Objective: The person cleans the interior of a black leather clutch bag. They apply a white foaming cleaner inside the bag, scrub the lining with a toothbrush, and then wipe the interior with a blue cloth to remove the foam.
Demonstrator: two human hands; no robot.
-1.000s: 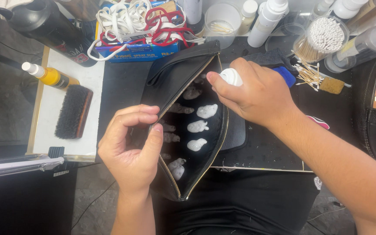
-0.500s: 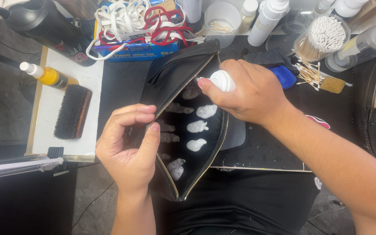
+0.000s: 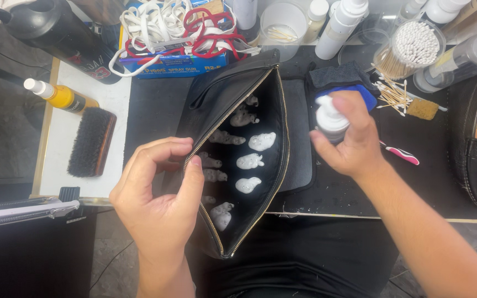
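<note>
**Foam is inside the pouch, spreading not started**

The black zip pouch (image 3: 238, 160) lies open on the bench (image 3: 150, 110), approx. in the middle, w/ its mouth toward the camera. The left hand (image 3: 158, 204) holds the left zipper edge: thumb and fingers (image 3: 155, 152) are closed on the leather and pull it aside, so the lining is visible. On the lining sit many white foam blobs (image 3: 255, 160), in 2 rows, separate from each other, none smeared.

The right hand (image 3: 351, 143) is just beside the pouch on the right, not over the opening. Its fingers are wrapped around a small white pump bottle (image 3: 331, 118), index on top of the pump.

Judgement: dosing of foam looks mostly done. What is left: rubbing the foam in. The brush (image 3: 90, 142) lies untouched, far left, and the blue cloth (image 3: 343, 80) behind the bottle also.
</note>
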